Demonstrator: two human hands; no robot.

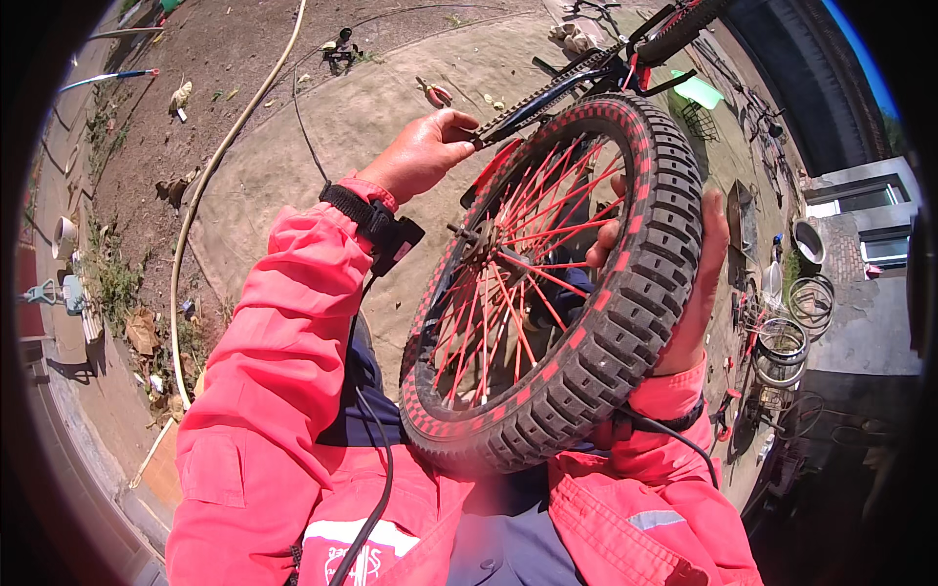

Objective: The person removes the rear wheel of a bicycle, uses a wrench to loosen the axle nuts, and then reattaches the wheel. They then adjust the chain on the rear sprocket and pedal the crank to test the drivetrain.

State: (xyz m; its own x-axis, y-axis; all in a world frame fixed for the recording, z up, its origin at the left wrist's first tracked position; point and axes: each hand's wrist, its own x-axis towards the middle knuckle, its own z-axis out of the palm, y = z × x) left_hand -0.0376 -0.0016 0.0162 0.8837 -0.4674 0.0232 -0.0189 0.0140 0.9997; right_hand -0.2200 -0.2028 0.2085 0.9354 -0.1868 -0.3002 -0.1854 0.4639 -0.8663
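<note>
A bicycle wheel (625, 322) with a knobby black tyre, red spokes and a red-checked rim is tilted in front of my body. My right hand (699, 278) grips it from the right side, fingers curled round the tyre and showing between the spokes. At the wheel's hub (481, 242), an axle end sticks out to the left. My left hand (420, 156) pinches the loop end of a bicycle chain (552, 95), just beyond the wheel's upper left. That chain stretches up and right to the bicycle frame (608, 73). Part of the frame is hidden by the wheel.
Red-handled pliers (434, 93) lie on the ground beyond my left hand. A pale hose (210, 166) curves along the left. To the right are a green basket (697, 90), a bucket (808, 241), several loose wheel rims (782, 339) and other bicycle parts.
</note>
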